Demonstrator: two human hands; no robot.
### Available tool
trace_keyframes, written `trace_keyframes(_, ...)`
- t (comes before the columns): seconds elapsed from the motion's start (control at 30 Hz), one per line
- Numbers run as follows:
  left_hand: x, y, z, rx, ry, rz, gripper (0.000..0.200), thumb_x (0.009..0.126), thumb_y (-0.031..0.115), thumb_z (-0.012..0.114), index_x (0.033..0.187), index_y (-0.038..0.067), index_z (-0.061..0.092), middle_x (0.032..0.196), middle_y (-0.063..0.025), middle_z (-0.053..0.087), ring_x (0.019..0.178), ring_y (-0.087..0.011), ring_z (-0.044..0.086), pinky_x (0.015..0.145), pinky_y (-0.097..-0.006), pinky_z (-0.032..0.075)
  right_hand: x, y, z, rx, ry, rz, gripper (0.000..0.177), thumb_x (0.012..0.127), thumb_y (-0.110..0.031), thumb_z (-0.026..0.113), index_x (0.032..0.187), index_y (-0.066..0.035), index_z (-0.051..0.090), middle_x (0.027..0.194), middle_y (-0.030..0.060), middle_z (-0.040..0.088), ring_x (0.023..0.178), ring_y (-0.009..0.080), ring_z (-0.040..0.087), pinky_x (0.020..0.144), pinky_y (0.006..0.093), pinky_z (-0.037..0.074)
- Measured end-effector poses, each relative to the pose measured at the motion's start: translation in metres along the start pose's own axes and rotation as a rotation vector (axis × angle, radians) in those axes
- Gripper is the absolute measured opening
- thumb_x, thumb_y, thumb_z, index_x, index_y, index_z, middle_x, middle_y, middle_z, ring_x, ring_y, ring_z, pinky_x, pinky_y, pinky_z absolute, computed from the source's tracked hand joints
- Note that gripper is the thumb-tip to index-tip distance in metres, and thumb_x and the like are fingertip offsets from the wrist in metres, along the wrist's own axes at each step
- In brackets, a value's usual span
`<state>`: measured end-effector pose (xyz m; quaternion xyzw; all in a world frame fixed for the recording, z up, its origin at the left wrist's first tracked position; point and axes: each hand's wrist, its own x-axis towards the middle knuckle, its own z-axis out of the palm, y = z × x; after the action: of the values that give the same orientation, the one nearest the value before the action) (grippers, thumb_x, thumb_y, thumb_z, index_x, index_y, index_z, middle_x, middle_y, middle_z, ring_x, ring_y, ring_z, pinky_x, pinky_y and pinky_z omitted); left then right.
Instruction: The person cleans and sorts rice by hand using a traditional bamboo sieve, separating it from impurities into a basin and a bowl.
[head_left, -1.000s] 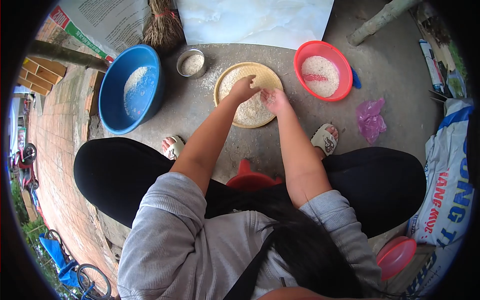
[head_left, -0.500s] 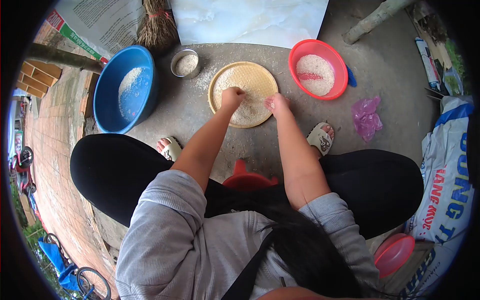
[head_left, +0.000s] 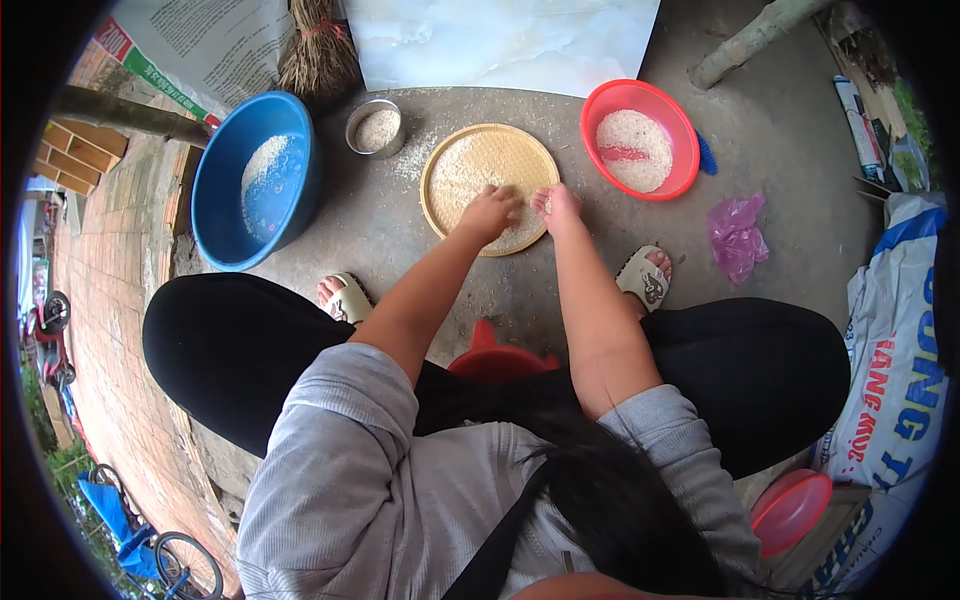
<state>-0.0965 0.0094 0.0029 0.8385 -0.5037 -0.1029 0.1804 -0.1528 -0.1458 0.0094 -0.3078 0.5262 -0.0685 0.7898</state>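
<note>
A round woven bamboo tray (head_left: 541,170) lies on the floor in front of me, with pale rice grains (head_left: 457,180) spread over its left and lower parts. My left hand (head_left: 490,215) is over the tray's lower middle, its fingers smeared by motion. At the lower right rim, my right hand (head_left: 557,207) is turned partly palm-up, fingers curled round what look like a few rice grains. The two hands are close together but apart. Whether the left fingers pinch anything is not visible.
A blue basin (head_left: 211,200) and a metal bowl (head_left: 394,143) with rice stand left. A red basin (head_left: 683,178) with rice is at right, near a purple plastic bag (head_left: 737,240). Some grains lie spilled by the bowl. A broom (head_left: 318,60) and marbled panel (head_left: 500,45) are behind.
My left hand has moved right and slightly toward me over the tray, closer to my right hand. The right hand's fingers have curled in more. The basins have not moved.
</note>
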Motion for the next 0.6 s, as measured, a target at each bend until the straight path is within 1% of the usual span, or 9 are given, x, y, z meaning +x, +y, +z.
trace_keyframes(0.1, -0.007, -0.020, 0.009, -0.089, -0.100, -0.166, 0.024, 0.072, 0.013, 0.064, 0.097, 0.014, 0.065, 0.111, -0.0077, 0.058, 0.101, -0.0262, 0.055, 0.085, -0.0358, 0.047, 0.001, 0.004, -0.004, -0.095, 0.017, -0.009, 0.025, 0.085, -0.014, 0.039, 0.091, 0.007, 0.052, 0.071, 0.0135, 0.055, 0.063, 0.0246, 0.057, 0.065, 0.0367, 0.053)
trace_keyframes(0.13, -0.005, -0.026, 0.006, -0.178, 0.074, -0.206, 0.013, 0.071, 0.008, 0.060, 0.082, 0.010, 0.067, 0.093, -0.0092, 0.064, 0.083, -0.0268, 0.062, 0.075, -0.0335, 0.050, -0.003, 0.005, -0.003, -0.106, 0.025, -0.008, 0.026, 0.085, -0.014, 0.039, 0.092, 0.007, 0.052, 0.074, 0.0149, 0.055, 0.066, 0.0254, 0.057, 0.068, 0.0375, 0.052)
trace_keyframes(0.2, 0.007, -0.036, -0.007, -0.292, 0.105, -0.537, 0.012, 0.070, 0.007, 0.061, 0.081, 0.009, 0.068, 0.082, -0.0098, 0.066, 0.069, -0.0244, 0.064, 0.064, -0.0321, 0.051, -0.006, 0.004, -0.001, -0.122, 0.025, -0.009, 0.026, 0.086, -0.015, 0.039, 0.093, 0.008, 0.051, 0.077, 0.0163, 0.056, 0.069, 0.0262, 0.057, 0.070, 0.0383, 0.052)
trace_keyframes(0.23, 0.014, -0.038, -0.014, -0.579, 0.167, -0.729, 0.013, 0.070, 0.010, 0.066, 0.083, 0.008, 0.067, 0.078, -0.0096, 0.067, 0.059, -0.0201, 0.063, 0.059, -0.0317, 0.051, -0.005, 0.004, -0.001, -0.114, -0.019, 0.014, 0.027, 0.087, -0.015, 0.039, 0.094, 0.008, 0.051, 0.079, 0.0169, 0.055, 0.073, 0.0268, 0.057, 0.073, 0.0391, 0.052)
trace_keyframes(0.27, 0.024, -0.051, -0.006, -1.230, 0.227, -0.745, 0.019, 0.071, 0.013, 0.070, 0.089, 0.008, 0.068, 0.082, -0.0081, 0.067, 0.065, -0.0153, 0.063, 0.062, -0.0293, 0.052, -0.004, 0.005, 0.000, -0.105, -0.061, 0.037, 0.027, 0.088, -0.015, 0.039, 0.095, 0.009, 0.050, 0.082, 0.0175, 0.055, 0.076, 0.0275, 0.057, 0.076, 0.0399, 0.052)
trace_keyframes(0.33, 0.038, -0.033, -0.042, -1.463, 0.052, -0.562, 0.021, 0.073, 0.014, 0.068, 0.094, 0.009, 0.067, 0.090, -0.0093, 0.066, 0.078, -0.0183, 0.063, 0.073, -0.0312, 0.051, 0.006, 0.010, 0.001, -0.017, -0.082, 0.050, 0.028, 0.087, -0.016, 0.040, 0.094, 0.009, 0.051, 0.083, 0.0184, 0.056, 0.075, 0.0286, 0.058, 0.073, 0.0403, 0.052)
trace_keyframes(0.47, 0.045, -0.012, -0.070, -0.795, -0.167, -0.319, 0.029, 0.072, 0.012, 0.068, 0.101, 0.010, 0.064, 0.107, -0.0116, 0.061, 0.097, -0.0244, 0.058, 0.086, -0.0354, 0.048, 0.013, 0.010, 0.005, 0.265, -0.162, 0.128, 0.026, 0.087, -0.014, 0.040, 0.091, 0.009, 0.052, 0.082, 0.0166, 0.056, 0.069, 0.0272, 0.057, 0.066, 0.0388, 0.053)
trace_keyframes(0.53, 0.037, -0.014, -0.048, -0.117, 0.099, -0.343, 0.039, 0.071, 0.014, 0.068, 0.109, 0.013, 0.061, 0.123, -0.0152, 0.052, 0.110, -0.0334, 0.050, 0.093, -0.0404, 0.042, 0.011, 0.006, 0.005, 0.240, -0.125, 0.116, 0.026, 0.089, -0.015, 0.040, 0.093, 0.008, 0.051, 0.081, 0.0139, 0.054, 0.070, 0.0250, 0.055, 0.069, 0.0369, 0.052)
trace_keyframes(0.6, 0.015, -0.009, -0.030, -0.092, 0.099, -0.215, 0.045, 0.070, 0.014, 0.065, 0.114, 0.016, 0.058, 0.129, -0.0128, 0.049, 0.113, -0.0389, 0.046, 0.097, -0.0424, 0.039, 0.012, 0.003, 0.005, 0.214, -0.091, 0.104, 0.026, 0.090, -0.016, 0.039, 0.094, 0.006, 0.051, 0.081, 0.0113, 0.052, 0.072, 0.0228, 0.054, 0.071, 0.0350, 0.052)
